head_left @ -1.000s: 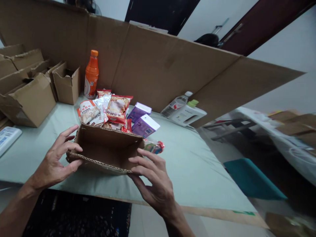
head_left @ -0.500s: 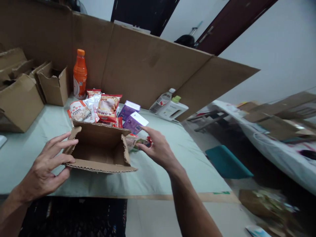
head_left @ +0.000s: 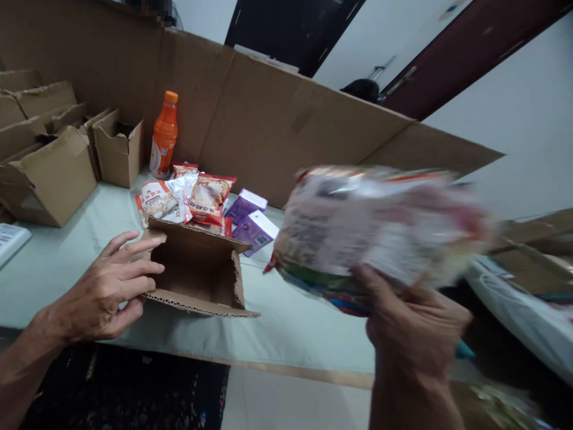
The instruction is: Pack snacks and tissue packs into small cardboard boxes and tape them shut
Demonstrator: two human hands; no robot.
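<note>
An open-topped cardboard box (head_left: 201, 304) rests on the cloth-covered table, its opening towards me. My left hand (head_left: 114, 283) grips the box at its left side, fingers over the edge. My right hand (head_left: 416, 322) holds up a large plastic food packet (head_left: 349, 239), printed in white, red and green and blurred by motion. That packet is off the table, to the right of the box and close to the camera. Behind the box lie several snack packets (head_left: 208, 194) and two purple cartons (head_left: 255, 231).
An orange bottle (head_left: 164, 134) stands at the back, beside several open cardboard boxes (head_left: 58, 173) on the left. A cardboard screen (head_left: 268, 119) runs along the table's rear. A white object (head_left: 12, 242) lies at the left edge.
My right hand has taken the food packet from beside the box and lifted it up, right and towards the camera. My left hand stays at the box. The view has shifted slightly.
</note>
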